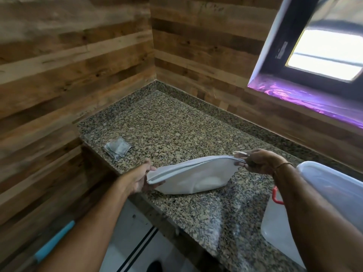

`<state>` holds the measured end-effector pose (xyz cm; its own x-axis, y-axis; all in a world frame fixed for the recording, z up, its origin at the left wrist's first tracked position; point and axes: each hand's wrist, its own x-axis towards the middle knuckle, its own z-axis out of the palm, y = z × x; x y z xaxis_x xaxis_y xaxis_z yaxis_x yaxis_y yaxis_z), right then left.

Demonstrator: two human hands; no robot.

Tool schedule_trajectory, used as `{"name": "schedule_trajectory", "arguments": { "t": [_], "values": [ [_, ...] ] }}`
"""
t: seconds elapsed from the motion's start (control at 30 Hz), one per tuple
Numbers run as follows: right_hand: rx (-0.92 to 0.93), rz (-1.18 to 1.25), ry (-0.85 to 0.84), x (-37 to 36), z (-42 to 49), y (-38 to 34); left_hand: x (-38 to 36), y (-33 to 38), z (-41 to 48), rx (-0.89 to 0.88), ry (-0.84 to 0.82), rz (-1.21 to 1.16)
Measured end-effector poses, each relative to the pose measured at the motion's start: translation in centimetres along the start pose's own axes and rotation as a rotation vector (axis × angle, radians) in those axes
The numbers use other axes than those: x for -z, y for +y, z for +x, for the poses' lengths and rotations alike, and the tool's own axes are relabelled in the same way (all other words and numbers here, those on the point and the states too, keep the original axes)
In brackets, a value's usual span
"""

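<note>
The left hand [140, 180] and right hand [257, 161] pinch opposite ends of the cloth [196, 175] mid-frame, fingers clamped, holding it taut over the bench [176, 124], probably for a neat fold.

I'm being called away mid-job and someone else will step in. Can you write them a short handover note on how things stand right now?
Left hand: grips the left end of the white cloth.
Right hand: pinches its right end.
The white cloth is doubled over and held stretched. Its lower fold seems to rest on the granite counter.
A small grey folded cloth lies near the counter's left edge. A clear plastic bin sits at the right.
Done: the grey cloth looks folded, and the white one is doubled.
Left, probably: finish folding the white cloth and set it down.
</note>
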<state>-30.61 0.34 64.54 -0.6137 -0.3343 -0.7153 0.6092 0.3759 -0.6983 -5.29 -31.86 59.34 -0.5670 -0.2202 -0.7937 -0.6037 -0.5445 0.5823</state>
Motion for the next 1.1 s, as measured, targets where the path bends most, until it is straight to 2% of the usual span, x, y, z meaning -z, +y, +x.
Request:
{"name": "schedule_trajectory", "arguments": {
  "t": [0.1,0.17,0.27,0.37,0.43,0.53,0.67,0.8,0.93,1.03,1.1],
  "values": [
    [-0.013,-0.045,-0.003,-0.9,0.2,0.1,-1.0,0.1,1.3,-0.035,0.179,0.229],
    [0.041,-0.096,0.073,-1.5,0.4,0.3,-1.3,-0.4,2.2,-0.107,0.303,0.317],
    [0.193,-0.141,0.199,-1.7,0.5,-0.1,-1.2,-0.4,2.2,-0.279,0.403,0.307],
    [0.235,-0.097,0.193,-1.1,0.6,0.5,-0.3,-0.1,2.3,-0.499,0.435,0.219],
    [0.138,-0.113,0.118,-0.3,0.8,1.8,0.2,-0.6,3.0,-0.521,0.384,0.336],
    [-0.021,-0.299,0.019,0.5,1.0,2.3,1.4,-1.6,4.2,-0.400,0.256,0.526],
    [-0.129,-0.611,0.043,-0.2,2.5,0.4,1.4,0.0,3.9,-0.087,-0.023,0.268],
    [-0.288,-0.703,-0.001,-2.9,4.6,-2.2,1.6,0.7,4.8,0.006,-0.122,0.339],
    [-0.246,-0.861,0.091,-5.4,7.4,-2.5,2.5,0.9,5.9,0.017,-0.210,0.281],
    [-0.087,-1.269,0.131,-6.6,8.3,-1.3,3.2,0.2,6.7,0.009,-0.245,0.256],
    [-0.004,-1.339,0.104,-6.6,8.9,-0.5,3.7,0.1,7.1,-0.004,-0.236,0.259]
  ]
}}
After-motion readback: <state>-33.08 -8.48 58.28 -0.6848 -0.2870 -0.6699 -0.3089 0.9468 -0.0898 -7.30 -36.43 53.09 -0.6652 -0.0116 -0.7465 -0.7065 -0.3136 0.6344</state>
